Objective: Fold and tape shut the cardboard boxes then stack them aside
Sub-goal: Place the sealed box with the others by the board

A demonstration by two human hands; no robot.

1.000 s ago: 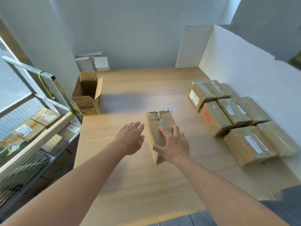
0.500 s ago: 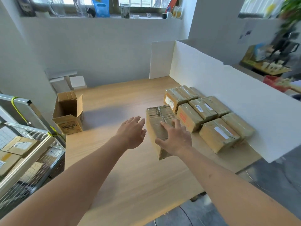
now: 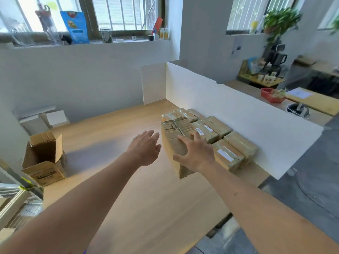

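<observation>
Most of the work looks already done: a group of taped boxes (image 3: pixel 216 136) lies in rows at about 2 o'clock on the wooden table (image 3: pixel 146 208), close against the white partition board (image 3: pixel 238 121). One more taped box (image 3: pixel 174 142) is in the person's hands near the centre of the view, touching or almost touching the group on its right side. The right hand (image 3: pixel 196 154) lies on top of this box with spread fingers, the thumb around its near edge, so it holds the box in a loose grip. The left hand (image 3: pixel 145 149) is open with straight fingers, just beside the left face of the box; I cannot tell if it touches it. I judge that this box is in the step of being put aside with the others. What is left, as far as can be seen, is the open box (image 3: pixel 44 162) at 9 o'clock near the table's left edge, whose flaps stand up and carry no tape across them.
</observation>
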